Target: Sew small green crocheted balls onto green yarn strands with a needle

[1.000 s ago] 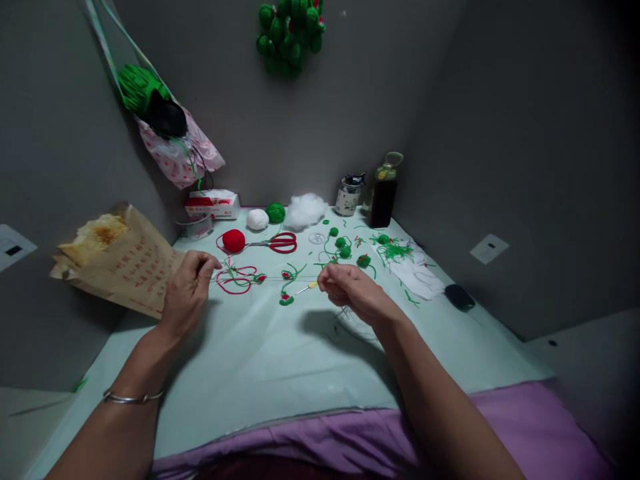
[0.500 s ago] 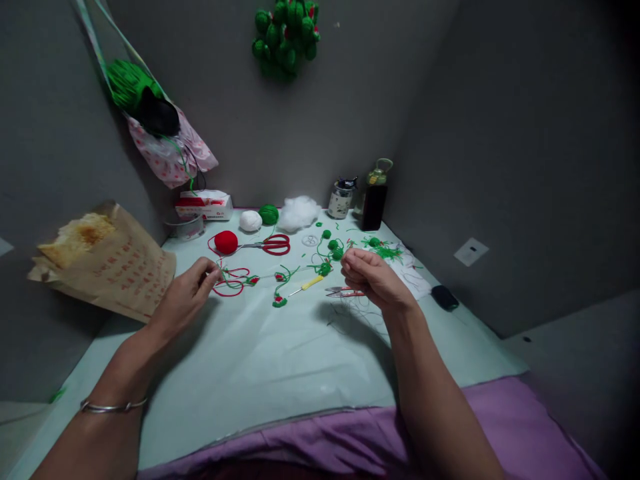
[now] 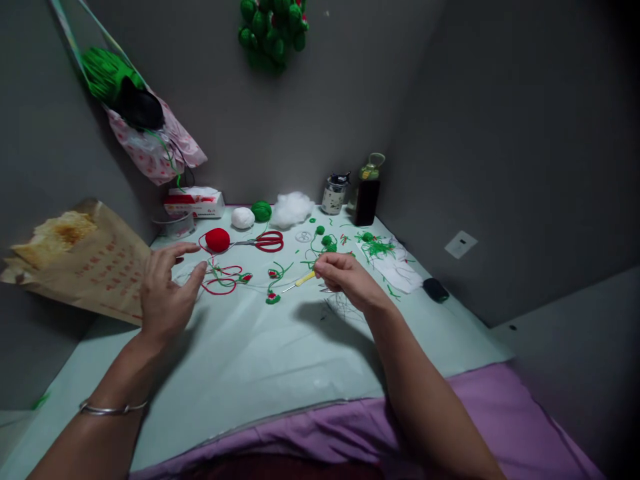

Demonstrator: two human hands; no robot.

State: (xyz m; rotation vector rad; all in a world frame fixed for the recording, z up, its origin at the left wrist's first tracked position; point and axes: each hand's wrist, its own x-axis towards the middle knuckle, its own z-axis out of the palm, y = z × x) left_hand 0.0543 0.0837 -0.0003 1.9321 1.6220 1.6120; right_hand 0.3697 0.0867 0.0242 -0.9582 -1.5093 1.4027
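Observation:
My left hand (image 3: 170, 287) is raised over the left of the table, thumb and fingers apart. Beyond its fingertips lie loops of red yarn (image 3: 220, 287) and a small green-and-red crocheted piece (image 3: 245, 278). My right hand (image 3: 343, 275) has thumb and forefinger closed at the handle end of a yellow-handled crochet hook (image 3: 304, 279), whose metal tip points left. Two more green-and-red pieces, one upper (image 3: 273, 273) and one lower (image 3: 273, 299), sit near that tip. Small scissors (image 3: 327, 289) are partly hidden under my right hand, beside loose thin thread (image 3: 345, 308).
Towards the back are a red yarn ball (image 3: 217, 240), red-handled scissors (image 3: 269, 241), white yarn (image 3: 243, 217), green yarn (image 3: 261, 211) and stuffing (image 3: 293, 209). A paper bag (image 3: 110, 267) stands left; a bottle (image 3: 367, 200), green scraps (image 3: 377, 247) and black mouse-like object (image 3: 435, 290) are right.
My left hand has opened from a pinch and drawn back a little. My right hand has moved left, from a loose fist to closing at the crochet hook's handle. The view has shifted slightly.

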